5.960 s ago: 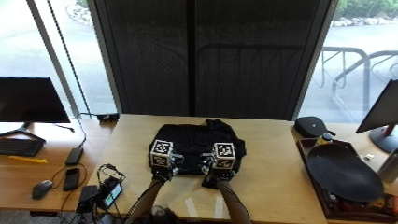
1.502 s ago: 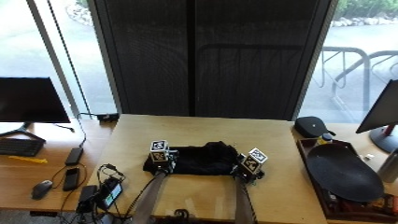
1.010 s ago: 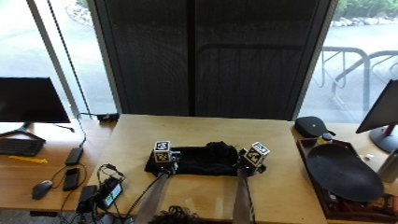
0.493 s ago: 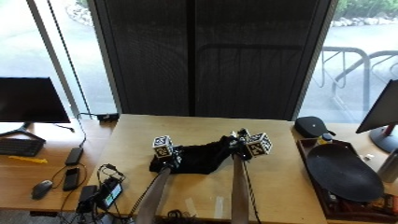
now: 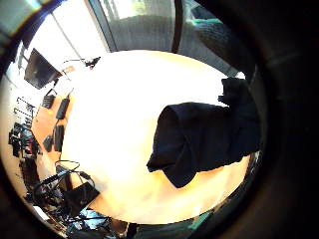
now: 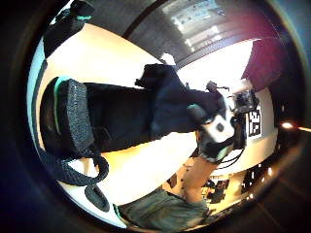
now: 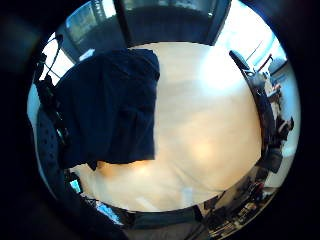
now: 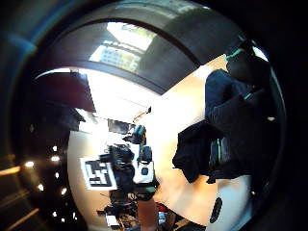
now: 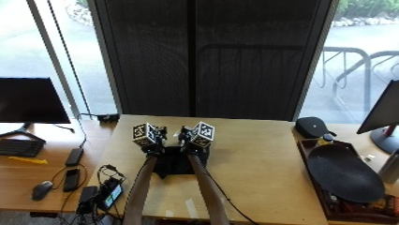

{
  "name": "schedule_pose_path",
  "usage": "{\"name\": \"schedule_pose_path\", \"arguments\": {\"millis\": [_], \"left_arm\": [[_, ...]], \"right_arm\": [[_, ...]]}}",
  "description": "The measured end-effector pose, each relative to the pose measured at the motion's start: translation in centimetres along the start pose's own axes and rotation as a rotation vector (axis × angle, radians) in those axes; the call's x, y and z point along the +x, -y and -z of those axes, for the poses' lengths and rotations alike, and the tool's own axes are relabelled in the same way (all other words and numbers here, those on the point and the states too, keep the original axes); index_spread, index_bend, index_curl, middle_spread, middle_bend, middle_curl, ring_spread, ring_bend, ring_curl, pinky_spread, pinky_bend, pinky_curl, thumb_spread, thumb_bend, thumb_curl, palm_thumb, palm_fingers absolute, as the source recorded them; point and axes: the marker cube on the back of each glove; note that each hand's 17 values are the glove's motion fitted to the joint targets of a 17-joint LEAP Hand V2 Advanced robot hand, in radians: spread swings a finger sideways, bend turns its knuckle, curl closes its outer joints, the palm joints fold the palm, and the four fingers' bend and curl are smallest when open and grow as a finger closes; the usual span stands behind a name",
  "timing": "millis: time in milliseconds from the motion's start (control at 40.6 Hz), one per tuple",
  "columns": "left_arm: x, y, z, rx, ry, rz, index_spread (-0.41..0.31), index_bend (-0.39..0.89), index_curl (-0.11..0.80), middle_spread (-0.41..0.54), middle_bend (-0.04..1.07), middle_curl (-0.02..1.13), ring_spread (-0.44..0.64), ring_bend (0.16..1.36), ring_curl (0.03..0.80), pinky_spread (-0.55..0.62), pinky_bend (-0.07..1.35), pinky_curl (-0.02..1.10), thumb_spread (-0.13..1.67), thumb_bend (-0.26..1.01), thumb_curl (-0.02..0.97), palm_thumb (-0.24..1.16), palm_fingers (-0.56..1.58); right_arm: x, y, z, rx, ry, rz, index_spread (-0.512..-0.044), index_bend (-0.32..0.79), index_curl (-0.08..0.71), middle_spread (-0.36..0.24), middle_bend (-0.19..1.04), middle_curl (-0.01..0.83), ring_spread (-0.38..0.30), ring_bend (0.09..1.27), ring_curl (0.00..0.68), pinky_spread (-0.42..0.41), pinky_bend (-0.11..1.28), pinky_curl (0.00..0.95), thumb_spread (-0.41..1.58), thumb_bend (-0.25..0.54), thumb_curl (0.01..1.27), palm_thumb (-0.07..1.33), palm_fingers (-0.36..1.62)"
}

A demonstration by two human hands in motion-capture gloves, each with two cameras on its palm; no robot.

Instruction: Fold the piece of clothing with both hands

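Note:
A black garment (image 9: 173, 164) hangs doubled over between my forearms, above the left half of the wooden table (image 9: 262, 159). Its lower edge is at the tabletop; whether it touches I cannot tell. My left hand (image 9: 151, 143) and right hand (image 9: 195, 140) are raised close together over it, each gripping an upper edge of the cloth. The left thumb side palm view shows the garment (image 6: 126, 116) stretched toward the right hand (image 6: 218, 131). From the left little finger side and right little finger side palm views, the cloth (image 5: 199, 139) (image 7: 110, 105) drapes down over the tabletop.
A monitor (image 9: 31, 101), keyboard (image 9: 18, 147), mouse (image 9: 41, 190), phone (image 9: 71, 178) and cables lie on the desk to the left. A round black tray (image 9: 343, 173) and a small black case (image 9: 312, 126) sit at the right. Another monitor (image 9: 387, 115) stands far right.
The hands, spread wide along the garment a second ago, have risen and come together. The flat cloth now hangs folded in half between them.

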Motion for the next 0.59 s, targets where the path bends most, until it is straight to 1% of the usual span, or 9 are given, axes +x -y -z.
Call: {"name": "schedule_pose_path", "arguments": {"millis": [99, 148, 172, 197, 271, 320, 394, 493, 591], "left_arm": [[1.3, -0.9, 0.3, -0.073, -0.163, -0.056, -0.135, 0.16, 0.431, -0.041, 0.25, 0.39, 0.15, 0.47, 0.331, 0.37, 0.27, 0.29, 1.57, 0.16, 0.241, 0.35, 0.5], [1.8, -0.5, 0.1, -0.028, -0.242, -0.138, -0.135, 0.16, 0.428, -0.044, 0.25, 0.39, 0.15, 0.47, 0.33, 0.37, 0.26, 0.29, 1.57, 0.17, 0.243, 0.36, 0.5], [1.8, -0.2, 0.0, 0.002, -0.249, -0.166, -0.135, 0.16, 0.427, -0.045, 0.25, 0.39, 0.14, 0.46, 0.33, 0.37, 0.26, 0.29, 1.57, 0.17, 0.244, 0.36, 0.5], [1.4, -0.1, -0.1, 0.026, -0.216, -0.166, -0.135, 0.16, 0.425, -0.046, 0.24, 0.4, 0.14, 0.46, 0.329, 0.37, 0.26, 0.29, 1.57, 0.17, 0.245, 0.37, 0.51], [-0.5, -0.4, -0.1, 0.046, -0.025, -0.065, -0.136, 0.16, 0.424, -0.052, 0.23, 0.4, 0.13, 0.45, 0.328, 0.37, 0.25, 0.3, 1.57, 0.17, 0.251, 0.38, 0.51], [-1.3, -0.4, -0.1, 0.054, 0.037, -0.036, -0.136, 0.16, 0.422, -0.054, 0.23, 0.4, 0.13, 0.45, 0.328, 0.36, 0.24, 0.3, 1.57, 0.18, 0.253, 0.38, 0.52], [-2.0, -0.2, -0.1, 0.086, 0.068, -0.032, -0.138, 0.16, 0.418, -0.056, 0.22, 0.4, 0.13, 0.44, 0.327, 0.36, 0.24, 0.3, 1.57, 0.18, 0.255, 0.39, 0.52], [-2.9, 0.0, 0.1, 0.126, 0.07, -0.021, -0.144, 0.16, 0.416, -0.058, 0.21, 0.4, 0.12, 0.43, 0.326, 0.36, 0.22, 0.3, 1.56, 0.18, 0.258, 0.39, 0.53], [-3.1, -0.5, 0.5, 0.111, 0.054, 0.01, -0.146, 0.16, 0.412, -0.061, 0.2, 0.41, 0.12, 0.43, 0.326, 0.36, 0.21, 0.3, 1.56, 0.18, 0.259, 0.4, 0.54]], "right_arm": [[-4.4, -3.5, -1.0, -0.032, 0.059, 0.103, -0.298, 0.03, 0.05, -0.224, 0.32, 0.458, -0.283, 0.7, 0.43, -0.367, 0.74, 0.373, 0.56, -0.036, 0.61, 1.0, 1.11], [-5.9, -5.1, -1.7, -0.044, 0.077, 0.149, -0.299, 0.03, 0.051, -0.225, 0.32, 0.458, -0.282, 0.7, 0.43, -0.368, 0.74, 0.373, 0.56, -0.035, 0.62, 1.0, 1.11], [-6.3, -5.7, -2.2, -0.049, 0.086, 0.169, -0.3, 0.03, 0.052, -0.225, 0.31, 0.457, -0.282, 0.7, 0.431, -0.368, 0.74, 0.373, 0.56, -0.034, 0.62, 1.0, 1.11], [-6.7, -6.1, -2.9, -0.055, 0.095, 0.187, -0.301, 0.03, 0.053, -0.225, 0.31, 0.458, -0.28, 0.7, 0.431, -0.369, 0.73, 0.374, 0.56, -0.034, 0.62, 1.0, 1.11], [-7.1, -7.0, -4.8, -0.088, 0.114, 0.215, -0.302, 0.03, 0.055, -0.227, 0.31, 0.459, -0.279, 0.7, 0.43, -0.37, 0.73, 0.373, 0.55, -0.033, 0.62, 1.0, 1.11], [-7.0, -7.6, -5.8, -0.128, 0.126, 0.209, -0.303, 0.04, 0.059, -0.217, 0.3, 0.456, -0.276, 0.69, 0.429, -0.365, 0.73, 0.373, 0.55, -0.032, 0.63, 1.0, 1.1], [-7.1, -8.3, -6.7, -0.212, 0.195, 0.219, -0.303, 0.04, 0.062, -0.215, 0.28, 0.453, -0.274, 0.69, 0.429, -0.364, 0.73, 0.375, 0.56, -0.03, 0.63, 1.0, 1.09], [-7.9, -9.0, -8.2, -0.38, 0.456, 0.308, -0.297, 0.04, 0.068, -0.188, 0.21, 0.438, -0.255, 0.65, 0.421, -0.34, 0.75, 0.38, 0.62, -0.028, 0.63, 0.99, 1.02], [-7.8, -9.6, -8.4, -0.477, 0.596, 0.272, -0.286, 0.03, 0.067, -0.163, 0.18, 0.429, -0.218, 0.65, 0.422, -0.294, 0.76, 0.388, 0.77, -0.022, 0.61, 0.96, 0.97]]}}
